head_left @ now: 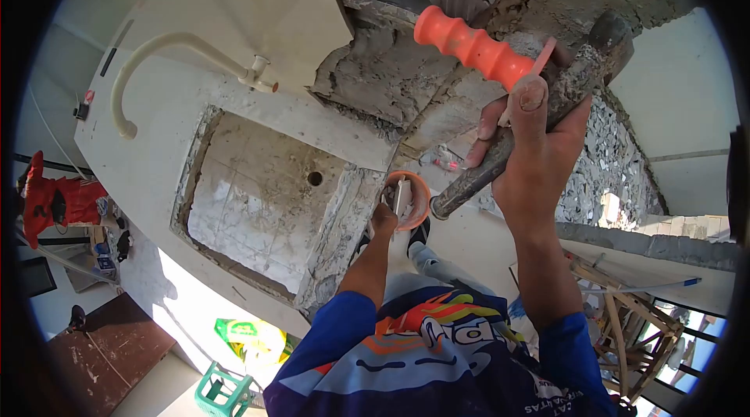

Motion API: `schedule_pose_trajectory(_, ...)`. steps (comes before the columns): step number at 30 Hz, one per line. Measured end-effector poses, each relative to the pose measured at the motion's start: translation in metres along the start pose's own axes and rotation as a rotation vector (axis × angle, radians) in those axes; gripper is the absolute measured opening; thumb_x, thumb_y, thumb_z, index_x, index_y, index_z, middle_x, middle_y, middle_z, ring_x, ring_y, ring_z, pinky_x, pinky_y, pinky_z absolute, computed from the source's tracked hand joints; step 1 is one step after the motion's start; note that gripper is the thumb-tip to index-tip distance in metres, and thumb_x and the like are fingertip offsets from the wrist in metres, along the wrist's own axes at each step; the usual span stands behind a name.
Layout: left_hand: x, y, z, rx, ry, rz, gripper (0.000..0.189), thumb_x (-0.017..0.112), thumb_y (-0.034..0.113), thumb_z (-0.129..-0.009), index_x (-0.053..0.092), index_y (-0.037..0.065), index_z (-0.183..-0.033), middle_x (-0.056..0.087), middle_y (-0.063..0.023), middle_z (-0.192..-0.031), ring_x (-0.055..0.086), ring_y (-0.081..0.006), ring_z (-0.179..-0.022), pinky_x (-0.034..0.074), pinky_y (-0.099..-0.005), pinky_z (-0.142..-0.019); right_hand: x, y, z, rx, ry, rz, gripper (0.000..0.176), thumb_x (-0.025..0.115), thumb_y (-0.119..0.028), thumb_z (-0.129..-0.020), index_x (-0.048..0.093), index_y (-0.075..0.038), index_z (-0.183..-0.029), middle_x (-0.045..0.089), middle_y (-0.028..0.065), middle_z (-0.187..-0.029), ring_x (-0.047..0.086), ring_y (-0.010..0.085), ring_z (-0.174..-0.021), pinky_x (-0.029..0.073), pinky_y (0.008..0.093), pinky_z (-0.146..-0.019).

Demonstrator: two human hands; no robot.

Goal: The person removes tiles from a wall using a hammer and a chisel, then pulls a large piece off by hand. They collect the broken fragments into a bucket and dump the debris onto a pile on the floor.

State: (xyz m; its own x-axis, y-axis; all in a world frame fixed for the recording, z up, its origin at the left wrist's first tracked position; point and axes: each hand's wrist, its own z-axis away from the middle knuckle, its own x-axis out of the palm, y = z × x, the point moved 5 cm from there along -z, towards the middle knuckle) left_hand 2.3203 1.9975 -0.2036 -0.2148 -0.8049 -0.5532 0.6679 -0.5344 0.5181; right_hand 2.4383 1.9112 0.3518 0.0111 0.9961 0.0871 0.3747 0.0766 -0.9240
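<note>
My right hand [539,155] is raised close to the camera, closed around the dark, dusty handle of a hammer [500,165]. The heavy hammer head [612,38] points up and right. The same hand holds a chisel with a ribbed orange grip [469,44] and a hand guard; its blade is mostly hidden behind the hammer. Lower down, my left hand [381,219] is at the left rim of an orange bucket [423,202], its fingers bent and partly in shade. A flat pale piece [402,197] and rubble show in the bucket, beside those fingers.
To the left is a countertop [160,116] with a rough-edged rectangular opening [258,183] and a curved cream faucet [172,38]. Broken grey mortar [391,65] covers the surface ahead. Rubble [605,159] lies to the right. A green stool [223,390] and wooden frame [617,323] stand behind.
</note>
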Motion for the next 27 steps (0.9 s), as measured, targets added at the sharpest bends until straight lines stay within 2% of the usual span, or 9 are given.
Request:
schedule_pose_trajectory(6,0.026,-0.006,-0.043,0.345,0.235,0.169,0.045,0.054,0.0,-0.076,0.055,-0.003,-0.121,0.066,-0.0283,-0.104,0.067,-0.0399,-0.097,0.054,-0.0449,-0.084,0.001,-0.002,0.003,-0.017,0.003,0.091,0.05,0.05,-0.029,-0.101,0.031,0.003,-0.134,0.054,0.0122,-0.092,0.059,0.0176,-0.071,0.049,0.0269,-0.037)
schedule_pose_trajectory(8,0.04,-0.01,-0.043,0.071,0.062,0.382,0.047,0.053,0.003,-0.077,0.053,-0.004,-0.124,0.062,-0.027,-0.115,0.06,-0.0409,-0.109,0.047,-0.0445,-0.095,0.001,-0.004,0.001,-0.023,0.023,0.104,0.049,0.054,-0.029,-0.099,0.035,0.003,-0.131,0.055,0.0117,-0.092,0.059,0.0172,-0.069,0.048,0.0261,-0.037)
schedule_pose_trajectory(10,0.028,0.009,-0.018,0.151,0.137,0.523,0.048,0.055,0.005,-0.077,0.054,-0.005,-0.124,0.062,-0.0242,-0.115,0.059,-0.039,-0.112,0.044,-0.0419,-0.098,0.005,-0.009,-0.004,-0.006,0.041,0.082,0.049,0.06,-0.027,-0.096,0.038,0.002,-0.128,0.055,0.0105,-0.091,0.059,0.016,-0.068,0.046,0.0253,-0.037)
schedule_pose_trajectory(12,-0.025,0.058,0.049,0.324,-0.032,0.553,0.046,0.06,0.007,-0.078,0.057,-0.005,-0.123,0.066,-0.0199,-0.107,0.064,-0.0321,-0.104,0.048,-0.0368,-0.094,0.003,-0.013,-0.005,0.045,0.055,0.072,0.05,0.068,-0.024,-0.091,0.041,0.001,-0.126,0.056,0.0084,-0.09,0.058,0.014,-0.066,0.044,0.0243,-0.036)
schedule_pose_trajectory(15,-0.184,0.152,0.189,0.454,-0.707,0.62,0.038,0.063,0.01,-0.088,0.06,-0.006,-0.122,0.069,-0.0155,-0.104,0.068,-0.0212,-0.095,0.054,-0.0308,-0.084,0.003,-0.012,-0.004,0.094,0.105,-0.072,0.053,0.077,-0.018,-0.083,0.045,0.0,-0.121,0.055,0.0044,-0.087,0.055,0.0098,-0.063,0.044,0.0231,-0.037)
schedule_pose_trajectory(18,-0.348,0.189,0.218,0.751,-0.211,1.016,0.038,0.054,0.012,-0.096,0.055,-0.01,-0.126,0.067,-0.0188,-0.113,0.069,-0.027,-0.094,0.054,-0.0373,-0.087,0.005,-0.013,-0.002,0.145,0.154,-0.11,0.051,0.078,-0.014,-0.081,0.047,-0.001,-0.12,0.053,0.0018,-0.085,0.052,0.0068,-0.061,0.043,0.0223,-0.037)
schedule_pose_trajectory(21,-0.469,0.247,0.23,0.798,0.43,1.122,0.058,0.059,0.03,-0.096,0.044,-0.012,-0.135,0.054,-0.0243,-0.131,0.054,-0.0306,-0.122,0.042,-0.0407,-0.105,0.006,-0.014,-0.001,0.169,0.159,-0.136,0.064,0.085,-0.018,-0.073,0.046,0.001,-0.121,0.057,0.0032,-0.087,0.054,0.007,-0.057,0.042,0.0208,-0.036)
schedule_pose_trajectory(24,-0.517,0.293,0.209,0.781,0.572,0.975,0.087,0.067,0.045,-0.089,0.033,-0.018,-0.137,0.036,-0.0298,-0.144,0.037,-0.0354,-0.136,0.031,-0.0454,-0.112,0.01,-0.019,0.0,0.147,0.172,-0.167,0.065,0.084,-0.012,-0.072,0.045,-0.002,-0.123,0.055,0.0036,-0.088,0.054,0.0082,-0.057,0.043,0.0207,-0.035)
schedule_pose_trajectory(27,-0.526,0.327,0.222,0.825,0.489,0.852,0.098,0.075,0.043,-0.083,0.026,-0.018,-0.142,0.046,-0.0263,-0.134,0.044,-0.0324,-0.129,0.032,-0.0397,-0.11,0.011,-0.02,0.003,0.132,0.193,-0.184,0.063,0.084,-0.01,-0.071,0.045,-0.004,-0.121,0.054,0.0036,-0.088,0.052,0.0085,-0.055,0.043,0.0208,-0.034)
